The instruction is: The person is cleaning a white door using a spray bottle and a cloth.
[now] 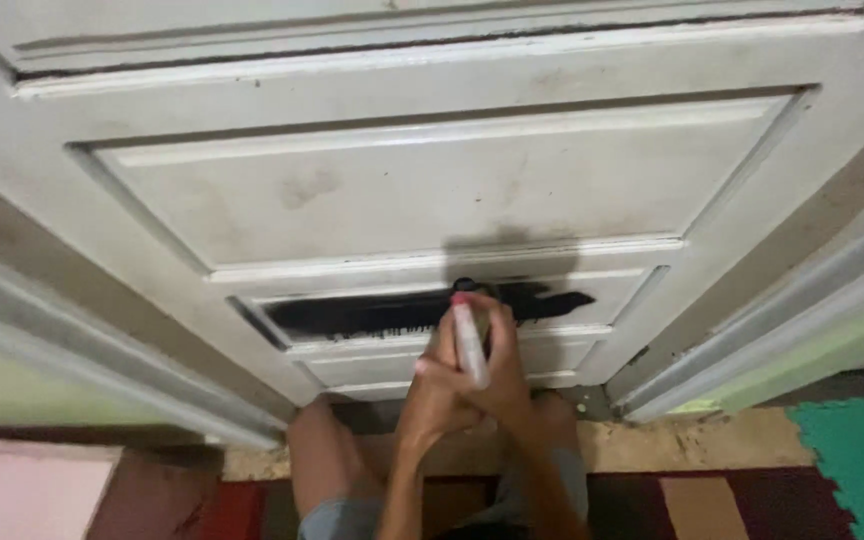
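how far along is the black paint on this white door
Early on. Done: one black streak runs across the narrow lower panel of the white door. In hand: both hands, left hand and right hand, clasp a white brush handle with its tip at that streak. Left: the large panel above, the frame strips and the bottom panel below show only white, scuffed paint.

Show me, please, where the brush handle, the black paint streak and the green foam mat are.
brush handle (470, 345), head view, middle of the white shaft.
black paint streak (362, 316), head view, its left half.
green foam mat (862, 465), head view, its centre.
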